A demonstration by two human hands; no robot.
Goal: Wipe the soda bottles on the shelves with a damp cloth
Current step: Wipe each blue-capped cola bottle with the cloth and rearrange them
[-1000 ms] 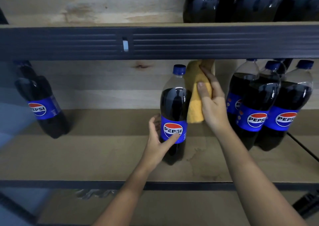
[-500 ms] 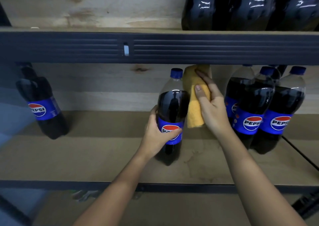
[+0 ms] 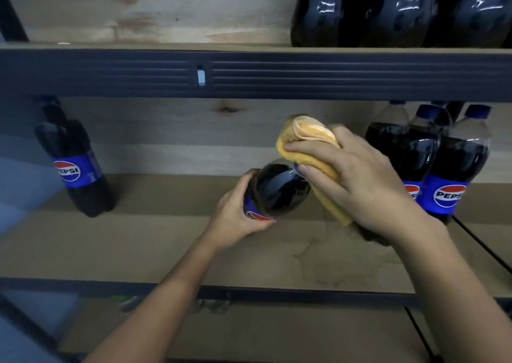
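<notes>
Since half a second ago you have tipped the soda bottle toward you, so its cap, then clear beside the cloth, is now hidden under it. Your left hand has its grip wrapped around the blue label band, thumb across the front, holding the smooth, dark, rounded plastic body above the middle shelf (worn brown board, faintly stained). Your right hand has moved from beside the bottle to over its top, its grip curled round the yellow cloth, a soft, nappy folded pad pressed onto the bottle's neck. Further back, more bottles stand clustered at the right and a single bottle at the left, against pale wood.
</notes>
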